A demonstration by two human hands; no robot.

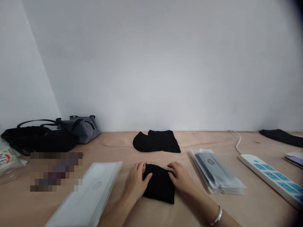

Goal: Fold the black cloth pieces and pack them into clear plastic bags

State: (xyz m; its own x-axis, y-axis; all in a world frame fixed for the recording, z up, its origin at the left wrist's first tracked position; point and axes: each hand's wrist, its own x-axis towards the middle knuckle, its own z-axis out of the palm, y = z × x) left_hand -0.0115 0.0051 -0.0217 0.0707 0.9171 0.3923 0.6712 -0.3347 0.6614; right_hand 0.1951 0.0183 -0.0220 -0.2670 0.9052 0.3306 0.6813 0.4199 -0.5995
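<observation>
A folded black fabric piece (159, 186) lies flat on the wooden table, directly in front of me. At its left edge is my left hand (138, 181), thumb over the cloth and fingers curled at the far left corner. My right hand (181, 177) holds the opposite side, its thumb on the right edge and its fingers bent around the far right corner. What the fingertips do under the cloth is hidden. Behind it, near the wall, lies an unfolded black fabric piece (157, 142) with a rounded left end.
Frosted plastic bags (87, 192) lie left; filled printed bags (216, 171) lie right. Further right are a white power strip (272, 178), a phone (293, 160) and more black fabric (281, 137). A black bag (44, 138) and a striped bag (86, 130) stand back left.
</observation>
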